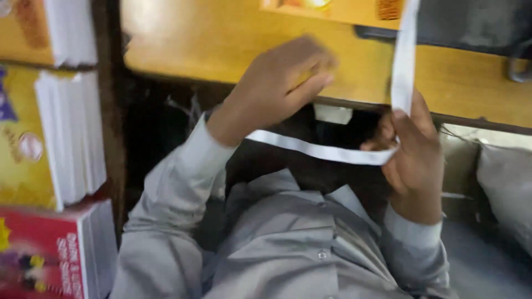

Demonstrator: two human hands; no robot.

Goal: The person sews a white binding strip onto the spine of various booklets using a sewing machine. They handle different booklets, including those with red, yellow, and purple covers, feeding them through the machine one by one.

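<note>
A long white strap (327,150) runs from under my left hand (277,83) across to my right hand (413,155), then bends upward past the table edge to the top of the view. My right hand pinches the strap at the bend. My left hand is blurred, with fingers curled over the strap's other end at the edge of the yellow wooden table (221,44). Both arms wear grey shirt sleeves, and my grey shirt front fills the bottom of the view.
Stacks of books with yellow and red covers (61,138) stand at the left. A dark machine part (476,25) sits on the table at top right. A grey sack (507,182) lies at the right.
</note>
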